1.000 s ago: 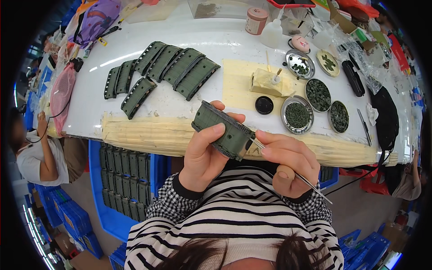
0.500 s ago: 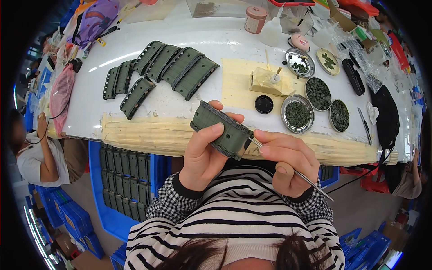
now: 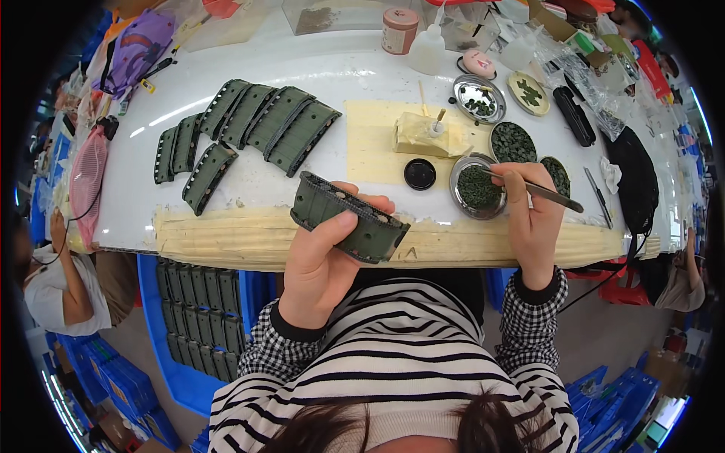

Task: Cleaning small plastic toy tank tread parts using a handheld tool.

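A dark green curved panel with holes and a beaded edge [image 3: 332, 215] is gripped in my left hand [image 3: 321, 260], thumb on its face, fingers behind it, above the table's front edge. My right hand [image 3: 535, 215] pinches metal tweezers [image 3: 547, 194]. Their tips reach over a round metal dish [image 3: 455, 186] of small dark green bits [image 3: 479, 189]; whether they hold a bit is too small to tell. Two more tins of larger green pieces stand beside it, one tin [image 3: 513, 141] behind and the other [image 3: 556, 175] partly hidden by my right hand.
Several similar green panels [image 3: 260, 121] lie on the table's left. A tape-covered block [image 3: 423, 136] and a black round lid [image 3: 420, 174] sit mid-table. A squeeze bottle [image 3: 428, 51] stands farther back. Below the edge, a blue crate [image 3: 151, 302] holds rows of panels.
My right hand has moved away from the panel, rightward and forward to the metal dish, carrying the tweezers. The panel stays in my left hand. The whole view has shifted slightly.
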`<state>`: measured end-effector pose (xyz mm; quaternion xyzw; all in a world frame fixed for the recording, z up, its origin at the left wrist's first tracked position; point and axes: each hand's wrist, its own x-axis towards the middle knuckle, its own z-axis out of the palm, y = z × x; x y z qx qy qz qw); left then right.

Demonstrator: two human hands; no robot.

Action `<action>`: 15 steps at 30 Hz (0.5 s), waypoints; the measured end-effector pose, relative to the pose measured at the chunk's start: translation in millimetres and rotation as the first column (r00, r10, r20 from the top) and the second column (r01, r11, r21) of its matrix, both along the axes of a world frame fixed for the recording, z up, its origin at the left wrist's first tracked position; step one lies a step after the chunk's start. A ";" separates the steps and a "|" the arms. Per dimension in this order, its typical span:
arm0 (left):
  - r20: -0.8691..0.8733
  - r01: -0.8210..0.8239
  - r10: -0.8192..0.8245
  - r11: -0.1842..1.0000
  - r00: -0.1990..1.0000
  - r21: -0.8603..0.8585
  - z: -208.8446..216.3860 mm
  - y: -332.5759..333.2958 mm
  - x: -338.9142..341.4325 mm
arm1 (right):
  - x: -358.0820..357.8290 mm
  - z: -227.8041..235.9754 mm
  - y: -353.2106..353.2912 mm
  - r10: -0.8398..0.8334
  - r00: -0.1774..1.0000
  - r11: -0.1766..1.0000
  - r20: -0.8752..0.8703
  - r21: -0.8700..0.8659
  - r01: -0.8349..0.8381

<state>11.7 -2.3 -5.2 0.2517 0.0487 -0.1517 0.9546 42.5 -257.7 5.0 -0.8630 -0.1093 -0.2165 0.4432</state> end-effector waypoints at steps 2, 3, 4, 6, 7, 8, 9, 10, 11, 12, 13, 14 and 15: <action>-0.014 0.000 0.001 1.000 1.000 0.032 3.0 -4.1 -0.2 | 3.8 -2.0 -1.3 -0.016 1.000 0.998 -0.002 -0.057 0.016; -0.022 0.005 -0.004 0.999 1.000 0.039 3.3 -4.9 -0.1 | 4.9 -3.0 -0.4 -0.020 1.000 0.998 0.002 -0.063 0.020; -0.030 0.011 -0.010 0.999 1.000 0.046 3.6 -5.2 0.0 | 6.1 -3.6 0.4 -0.023 1.000 0.997 0.005 -0.068 0.023; -0.036 0.046 -0.044 0.996 0.998 0.080 3.0 -2.3 0.3 | 8.3 -3.5 1.1 -0.023 1.000 0.994 0.012 -0.102 0.024; -0.040 0.065 -0.061 0.993 0.997 0.097 2.9 -1.2 0.3 | 9.0 -3.2 1.4 -0.024 1.000 0.993 0.016 -0.119 0.025; -0.026 0.062 -0.059 0.989 0.998 0.134 3.8 -1.3 0.5 | 9.7 -3.1 1.6 -0.021 1.000 0.991 0.018 -0.132 0.023; -0.011 0.058 -0.057 0.984 0.998 0.169 5.1 -2.4 0.7 | 10.5 -2.7 1.6 -0.016 1.000 0.989 0.021 -0.148 0.019; 0.004 0.053 -0.055 0.978 0.998 0.204 6.9 -3.6 0.7 | 11.0 -2.3 1.6 -0.012 1.000 0.986 0.023 -0.163 0.016; 0.015 0.032 -0.037 0.972 0.999 0.234 9.6 -5.7 0.3 | 11.3 -1.8 2.0 -0.009 1.000 0.987 0.023 -0.160 0.013; 0.026 0.013 -0.020 0.965 0.999 0.262 12.9 -8.8 0.0 | 11.5 -1.2 2.0 -0.009 1.000 0.987 0.024 -0.158 0.013; 0.038 -0.007 -0.005 0.957 0.999 0.291 15.0 -11.0 -0.1 | 11.5 -0.9 2.0 -0.008 1.000 0.988 0.025 -0.156 0.012; 0.062 -0.008 -0.010 0.956 0.998 0.293 15.5 -12.1 0.6 | 11.3 -0.9 1.7 -0.016 1.000 0.989 0.022 -0.144 0.019; 0.085 -0.012 -0.014 0.955 0.996 0.296 16.1 -12.8 1.2 | 11.2 -0.9 1.9 -0.021 1.000 0.991 0.018 -0.131 0.023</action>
